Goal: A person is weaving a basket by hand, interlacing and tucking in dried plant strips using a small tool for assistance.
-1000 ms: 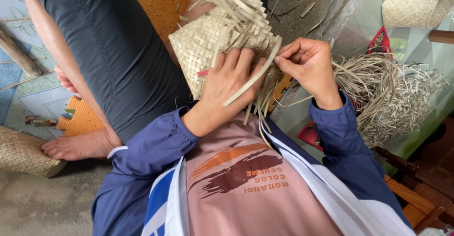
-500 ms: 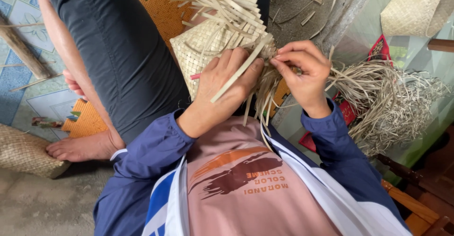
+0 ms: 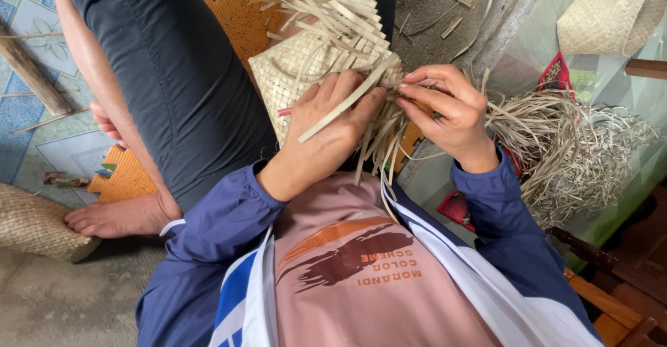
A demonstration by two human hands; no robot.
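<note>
A half-woven basket (image 3: 295,76) of pale flat straw strips rests against my raised knee, loose strip ends fanning out at its top. My left hand (image 3: 330,135) grips the basket's near edge, with one loose strip (image 3: 344,104) lying across the fingers. My right hand (image 3: 445,111) pinches a few strips at the basket's right edge, fingertips close to those of the left. More strip ends hang down between my two hands toward my chest.
A tangled heap of loose straw (image 3: 570,145) lies at the right. A finished woven piece (image 3: 608,17) sits top right, another woven basket (image 3: 35,225) lower left by my bare foot (image 3: 114,215). An orange mat (image 3: 236,6) and patterned floor lie beyond my leg.
My right hand has closed in toward the left and now pinches the strips at the basket's edge. The basket has shifted slightly, and the left hand keeps its grip.
</note>
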